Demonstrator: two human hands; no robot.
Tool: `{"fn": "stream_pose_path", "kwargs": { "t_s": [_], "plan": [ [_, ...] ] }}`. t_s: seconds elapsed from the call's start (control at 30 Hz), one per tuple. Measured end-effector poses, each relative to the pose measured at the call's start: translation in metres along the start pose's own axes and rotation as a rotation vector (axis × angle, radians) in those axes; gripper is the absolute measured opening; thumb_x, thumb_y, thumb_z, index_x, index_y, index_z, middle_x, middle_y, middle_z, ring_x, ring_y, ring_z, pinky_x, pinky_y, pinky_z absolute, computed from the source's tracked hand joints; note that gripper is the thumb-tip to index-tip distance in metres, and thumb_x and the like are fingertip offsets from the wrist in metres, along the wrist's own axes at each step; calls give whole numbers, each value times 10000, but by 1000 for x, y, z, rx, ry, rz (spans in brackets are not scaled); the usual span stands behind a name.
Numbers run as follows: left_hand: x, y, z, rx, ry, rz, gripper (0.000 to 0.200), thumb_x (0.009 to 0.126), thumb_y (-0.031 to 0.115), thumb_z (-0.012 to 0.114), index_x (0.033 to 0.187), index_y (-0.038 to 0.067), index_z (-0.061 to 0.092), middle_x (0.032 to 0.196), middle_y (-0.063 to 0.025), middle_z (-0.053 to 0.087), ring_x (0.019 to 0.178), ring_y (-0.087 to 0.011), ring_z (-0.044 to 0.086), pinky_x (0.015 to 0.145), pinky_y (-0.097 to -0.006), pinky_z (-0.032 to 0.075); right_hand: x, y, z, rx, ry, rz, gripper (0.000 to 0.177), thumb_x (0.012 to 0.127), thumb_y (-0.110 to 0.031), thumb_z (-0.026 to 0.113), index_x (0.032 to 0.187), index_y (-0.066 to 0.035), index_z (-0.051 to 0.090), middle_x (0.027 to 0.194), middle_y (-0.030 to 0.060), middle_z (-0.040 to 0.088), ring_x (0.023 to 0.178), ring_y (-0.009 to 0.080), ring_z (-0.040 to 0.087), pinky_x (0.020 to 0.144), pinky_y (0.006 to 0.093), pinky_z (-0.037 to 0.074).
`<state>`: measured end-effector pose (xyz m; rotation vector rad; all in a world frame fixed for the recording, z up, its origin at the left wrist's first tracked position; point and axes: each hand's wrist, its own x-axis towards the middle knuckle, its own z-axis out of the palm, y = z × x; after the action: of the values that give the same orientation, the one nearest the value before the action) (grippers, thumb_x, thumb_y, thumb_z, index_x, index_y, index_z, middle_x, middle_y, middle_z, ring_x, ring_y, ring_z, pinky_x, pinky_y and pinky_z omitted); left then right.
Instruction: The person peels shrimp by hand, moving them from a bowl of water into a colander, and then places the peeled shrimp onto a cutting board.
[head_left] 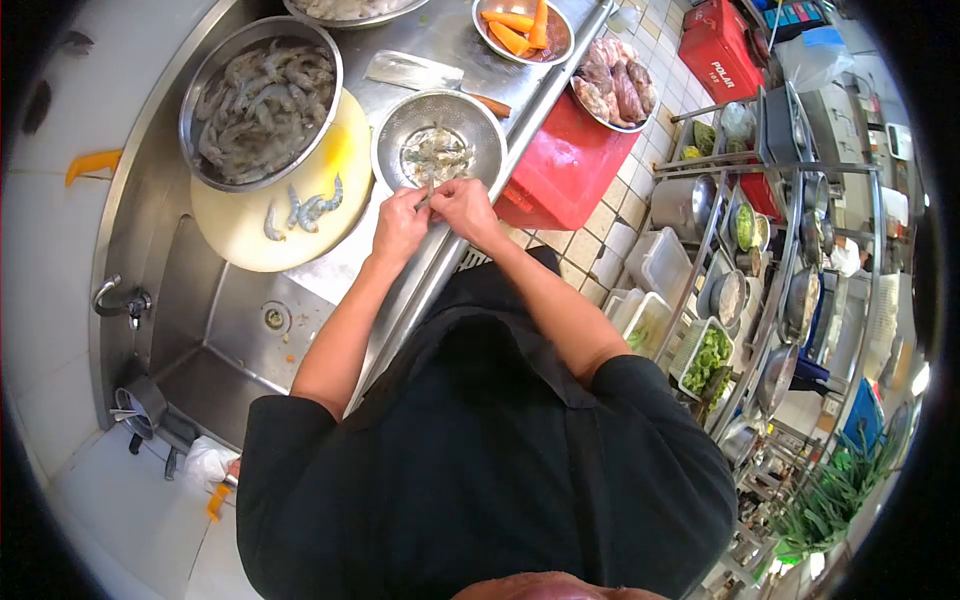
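Observation:
My left hand (400, 224) and my right hand (466, 211) meet at the near rim of a perforated steel colander (488, 132). Both are closed, fingertips pinching a small greyish shrimp (424, 201) that they partly hide. Shrimp scraps (437, 152) lie in the colander's bottom. To the left, several whole raw shrimps (308, 210) rest on a round, pale yellow cutting board (238, 232). A big steel bowl (192, 152) heaped with raw shrimps (268, 105) stands partly over the board. Behind the colander lies a cleaver (412, 71) with a wooden handle.
A sink basin (235, 330) with a tap (125, 300) is at left. Carrot pieces (512, 38) fill a small bowl at the counter's far end. On the right, a red cooler (570, 165) bears a bowl of meat (618, 85). Metal shelving (770, 170) holds pots and greens.

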<state>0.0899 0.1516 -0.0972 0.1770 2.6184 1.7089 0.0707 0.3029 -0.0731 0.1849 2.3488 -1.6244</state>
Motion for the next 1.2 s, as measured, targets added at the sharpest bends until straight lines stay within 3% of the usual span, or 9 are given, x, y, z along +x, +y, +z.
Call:
{"fn": "stream_pose_path", "kwargs": {
  "t_s": [0.23,0.37,0.57,0.73,0.77,0.83,0.93,1.03,1.2],
  "plan": [
    [-1,19,-5,52,-162,9,271,819,104,679,1079,41,721,982,-233,688,916,-365,679,818,-394,527,-9,-4,-11,-1,-80,93,222,781,-123,649,770,87,719,647,158,698,604,170,701,584,304,569],
    [6,48,-14,54,-290,-185,282,839,192,696,1065,25,719,973,-250,688,923,-358,684,815,-383,521,-14,-17,-26,74,-129,131,238,817,-114,633,800,111,707,686,163,704,618,179,708,572,297,572],
    [17,41,-17,13,-224,-233,307,832,216,710,1068,21,733,814,-209,710,702,-165,668,685,-326,519,-5,-10,-25,108,-131,62,244,839,-110,615,843,120,696,721,149,709,654,170,714,610,294,578],
    [8,32,-17,85,-139,-264,300,830,189,709,1077,20,732,824,-222,711,698,-163,661,685,-312,522,2,-25,-19,-53,-233,-40,236,816,-112,609,855,99,707,700,146,712,644,172,710,630,297,573],
    [3,15,-8,146,9,-135,286,830,174,694,1066,19,736,823,-217,712,696,-163,659,682,-310,522,6,-29,-19,-98,-259,-73,236,811,-117,610,856,92,710,692,147,712,641,175,710,636,302,571],
    [4,28,-13,0,-25,-347,271,825,163,677,1056,39,745,827,-204,716,693,-184,671,685,-324,527,13,-33,-15,-207,-257,-113,231,814,-129,605,843,73,713,675,146,711,647,175,710,650,307,569],
    [10,48,-20,71,-39,-388,274,814,157,664,1051,50,750,824,-193,721,687,-203,680,679,-327,529,15,-35,-18,-208,-242,-122,272,813,-189,597,864,40,735,678,128,717,638,183,707,663,317,557],
    [12,57,-19,107,67,-372,276,801,152,657,1043,69,758,814,-188,721,683,-217,686,675,-332,535,21,-28,-21,-96,-289,-153,282,833,-209,600,876,32,739,680,125,718,639,188,707,654,322,555],
    [12,43,-7,175,-49,-251,276,770,106,644,1020,61,754,841,-179,709,702,-263,690,682,-355,545,20,-9,-28,-79,-314,-173,311,857,-226,567,793,39,716,663,142,699,621,224,692,648,365,553]
  ]
}}
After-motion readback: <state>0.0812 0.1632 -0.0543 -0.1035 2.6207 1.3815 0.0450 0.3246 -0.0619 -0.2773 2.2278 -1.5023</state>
